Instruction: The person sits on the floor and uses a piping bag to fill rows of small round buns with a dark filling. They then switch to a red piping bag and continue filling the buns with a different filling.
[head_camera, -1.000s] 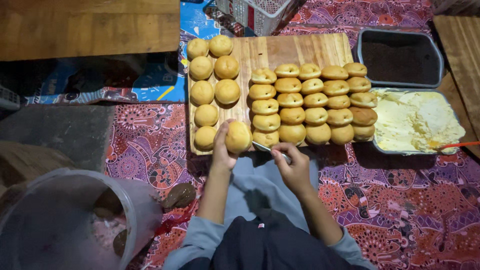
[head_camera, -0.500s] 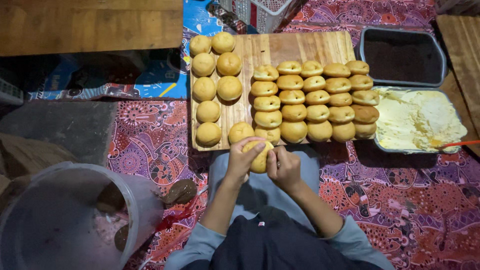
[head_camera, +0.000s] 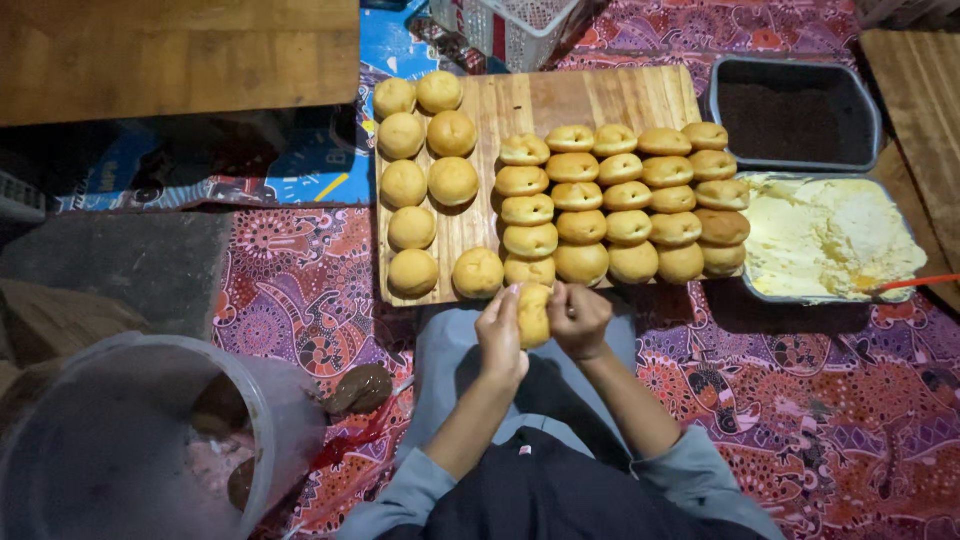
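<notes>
Both of my hands meet over my lap, just below the wooden cutting board (head_camera: 560, 100). My left hand (head_camera: 499, 340) and my right hand (head_camera: 580, 320) hold one golden bun (head_camera: 533, 313) between them, on edge. On the board lie several round buns (head_camera: 428, 180) at the left and several split buns (head_camera: 620, 195) in rows at the right. One bun (head_camera: 478, 272) sits at the board's near edge, close to my left hand.
A tray of pale yellow cream (head_camera: 830, 235) with an orange-handled tool (head_camera: 915, 284) lies right of the board. Behind it is a dark tray of brown crumbs (head_camera: 795, 108). A clear plastic tub (head_camera: 130, 440) stands at lower left; a basket (head_camera: 505, 25) sits at the top.
My left hand set a round bun down at the board's near edge. Both hands then drew back over my lap and closed on a bun between them.
</notes>
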